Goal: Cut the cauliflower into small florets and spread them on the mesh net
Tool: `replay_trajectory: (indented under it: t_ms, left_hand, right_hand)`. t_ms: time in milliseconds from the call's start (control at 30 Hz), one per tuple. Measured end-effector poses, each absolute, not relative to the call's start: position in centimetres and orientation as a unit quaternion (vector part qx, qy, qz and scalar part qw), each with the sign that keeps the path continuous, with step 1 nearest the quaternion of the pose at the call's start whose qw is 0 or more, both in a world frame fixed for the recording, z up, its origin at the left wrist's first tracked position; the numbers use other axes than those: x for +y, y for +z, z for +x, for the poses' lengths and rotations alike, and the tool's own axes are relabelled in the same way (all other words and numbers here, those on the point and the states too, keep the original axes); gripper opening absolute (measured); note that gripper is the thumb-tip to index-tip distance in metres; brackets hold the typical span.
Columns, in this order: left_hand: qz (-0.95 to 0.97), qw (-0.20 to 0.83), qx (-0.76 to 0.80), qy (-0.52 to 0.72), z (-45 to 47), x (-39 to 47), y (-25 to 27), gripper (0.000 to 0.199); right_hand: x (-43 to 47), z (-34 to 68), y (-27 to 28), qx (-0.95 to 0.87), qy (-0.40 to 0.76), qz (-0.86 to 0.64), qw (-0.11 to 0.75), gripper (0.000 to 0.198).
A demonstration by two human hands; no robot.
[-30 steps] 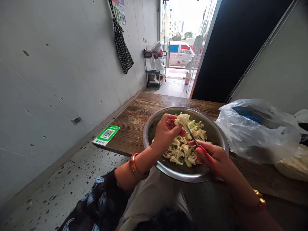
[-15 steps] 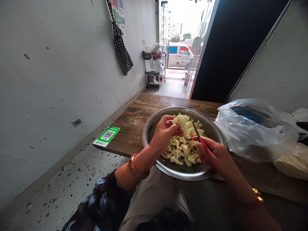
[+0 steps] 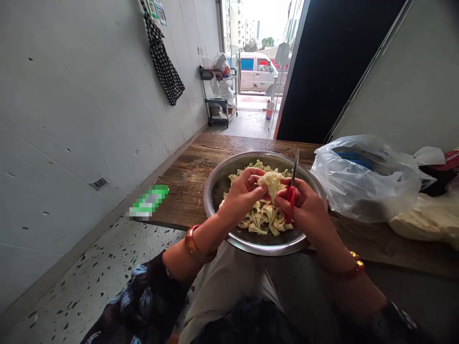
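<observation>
Over a wide metal bowl (image 3: 211, 205), my left hand (image 3: 247, 188) is closed on a pale cauliflower floret (image 3: 271, 181), pinched between thumb and fingers. My right hand (image 3: 304, 203) grips red-handled scissors (image 3: 291, 196), whose dark blades point up and away from the floret. The thumb and fingertips of that hand also reach the floret's right side and stem. Below both hands, many cut cauliflower pieces (image 3: 258, 222) lie in the bowl.
The bowl sits on a dark wooden table (image 3: 186, 177). At its right are a clear plastic bag (image 3: 362, 186) and a pale wrapped bundle (image 3: 419, 222). A green and white card (image 3: 148, 200) lies at the left corner. A shelf cart (image 3: 218, 93) stands near the doorway.
The scissors have swung from beside the floret to upright in my right hand. My right fingers have come to the floret, which my left hand still holds. The view has shifted somewhat.
</observation>
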State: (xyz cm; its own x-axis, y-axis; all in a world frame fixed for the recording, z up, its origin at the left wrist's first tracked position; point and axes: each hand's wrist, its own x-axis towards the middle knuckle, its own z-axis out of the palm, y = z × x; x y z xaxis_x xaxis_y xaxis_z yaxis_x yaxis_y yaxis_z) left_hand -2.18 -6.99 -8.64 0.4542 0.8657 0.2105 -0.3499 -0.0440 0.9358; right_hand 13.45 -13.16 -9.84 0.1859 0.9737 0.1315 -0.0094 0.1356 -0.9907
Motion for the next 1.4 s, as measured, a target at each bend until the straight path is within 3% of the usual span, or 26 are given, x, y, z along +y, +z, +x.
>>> replay_trajectory:
  t_ms: [467,900,1200,1400]
  left_hand:
    - [0.646,0.526,0.269,0.483,-0.8,-6.4,-9.9,0.034]
    - [0.662,0.511,0.284,0.469,-0.9,-6.9,-9.8,0.033]
    - [0.708,0.457,0.297,0.449,-0.3,-7.2,-9.8,0.034]
    - [0.696,0.502,0.300,0.417,-0.8,-7.2,-9.6,0.036]
  right_hand:
    - [-13.2,12.9,-10.5,-0.441,0.371,-0.528,0.624,0.050]
    - [-13.1,13.2,-10.8,-0.401,0.443,-0.491,0.634,0.061]
    - [-13.0,13.2,-10.8,-0.409,0.393,-0.523,0.637,0.061]
    - [-13.2,13.2,-10.6,-0.399,0.389,-0.534,0.636,0.056]
